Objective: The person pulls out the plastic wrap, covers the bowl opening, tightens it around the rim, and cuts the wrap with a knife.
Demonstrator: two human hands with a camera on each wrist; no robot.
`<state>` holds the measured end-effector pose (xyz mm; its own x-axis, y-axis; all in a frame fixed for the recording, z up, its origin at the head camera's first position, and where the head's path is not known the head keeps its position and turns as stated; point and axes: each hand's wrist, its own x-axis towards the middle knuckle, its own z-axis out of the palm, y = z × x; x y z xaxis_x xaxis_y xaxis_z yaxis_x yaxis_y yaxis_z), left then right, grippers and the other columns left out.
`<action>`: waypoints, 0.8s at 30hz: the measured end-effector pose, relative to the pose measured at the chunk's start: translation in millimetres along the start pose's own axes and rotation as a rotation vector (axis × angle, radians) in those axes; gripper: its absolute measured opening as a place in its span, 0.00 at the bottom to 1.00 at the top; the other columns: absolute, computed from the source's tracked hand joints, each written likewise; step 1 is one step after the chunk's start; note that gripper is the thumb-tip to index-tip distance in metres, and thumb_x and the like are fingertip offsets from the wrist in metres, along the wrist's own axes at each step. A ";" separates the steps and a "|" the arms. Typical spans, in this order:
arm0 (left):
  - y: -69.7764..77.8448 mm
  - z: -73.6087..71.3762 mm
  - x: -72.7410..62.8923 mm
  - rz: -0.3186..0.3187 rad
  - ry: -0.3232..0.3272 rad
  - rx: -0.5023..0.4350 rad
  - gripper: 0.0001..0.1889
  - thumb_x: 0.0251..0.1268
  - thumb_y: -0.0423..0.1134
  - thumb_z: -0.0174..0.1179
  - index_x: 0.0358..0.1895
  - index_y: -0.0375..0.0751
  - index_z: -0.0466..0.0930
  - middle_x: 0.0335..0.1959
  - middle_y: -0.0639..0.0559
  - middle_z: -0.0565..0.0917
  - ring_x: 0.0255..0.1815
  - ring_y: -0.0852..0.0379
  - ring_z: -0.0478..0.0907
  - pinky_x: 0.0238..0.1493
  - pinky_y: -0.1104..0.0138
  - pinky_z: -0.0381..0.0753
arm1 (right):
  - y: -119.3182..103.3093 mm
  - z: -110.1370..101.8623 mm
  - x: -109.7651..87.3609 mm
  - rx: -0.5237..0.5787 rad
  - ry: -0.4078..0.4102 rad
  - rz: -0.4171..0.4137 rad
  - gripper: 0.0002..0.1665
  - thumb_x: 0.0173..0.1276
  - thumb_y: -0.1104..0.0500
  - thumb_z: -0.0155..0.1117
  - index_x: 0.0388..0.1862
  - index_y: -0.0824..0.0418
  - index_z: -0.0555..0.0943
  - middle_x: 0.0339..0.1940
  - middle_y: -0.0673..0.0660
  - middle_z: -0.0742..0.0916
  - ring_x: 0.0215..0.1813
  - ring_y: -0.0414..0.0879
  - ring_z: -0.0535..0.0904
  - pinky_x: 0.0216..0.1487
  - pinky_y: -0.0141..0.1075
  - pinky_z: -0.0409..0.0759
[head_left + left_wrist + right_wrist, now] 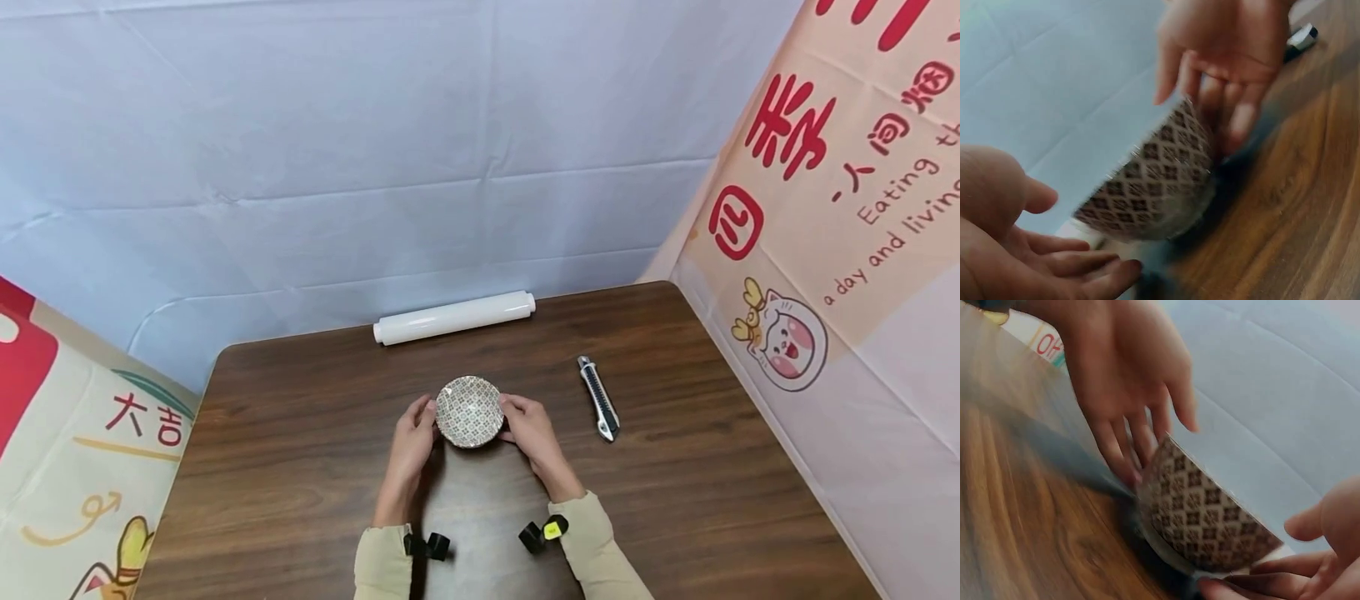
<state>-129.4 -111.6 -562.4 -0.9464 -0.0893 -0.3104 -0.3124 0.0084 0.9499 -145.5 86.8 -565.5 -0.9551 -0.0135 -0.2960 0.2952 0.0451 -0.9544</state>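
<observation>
A small bowl [469, 412] with a brown-and-white diamond pattern stands between both hands at the middle of the table. Shiny clear film seems to cling to its rim and outer wall, most visibly in the left wrist view on the bowl [1150, 181]. My left hand [411, 440] is at the bowl's left side, fingers near its lower wall. On the other side, my right hand [534, 433] reaches to the wall with loosely straight fingers. Both wrist views show the thumbs apart from the rim. Some fingertips are hidden behind the bowl [1200, 509].
A white roll of cling film [454, 317] lies along the table's back edge. To the right of the bowl is a utility knife [598, 398]. The brown wooden table [300, 450] is bordered by a pale cloth [337, 167] behind and printed cloths at the sides.
</observation>
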 end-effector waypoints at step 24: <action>-10.6 3.6 12.0 0.021 -0.045 -0.036 0.26 0.87 0.40 0.44 0.78 0.28 0.65 0.74 0.30 0.74 0.59 0.54 0.82 0.53 0.68 0.86 | 1.7 4.0 21.3 -0.210 -0.037 -0.184 0.25 0.83 0.59 0.49 0.73 0.61 0.78 0.73 0.62 0.82 0.79 0.59 0.72 0.80 0.56 0.68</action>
<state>-137.8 -109.1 -576.3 -0.9558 -0.0448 -0.2906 -0.2897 -0.0265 0.9568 -165.2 82.6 -573.6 -0.9893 -0.0773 -0.1235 0.1013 0.2448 -0.9643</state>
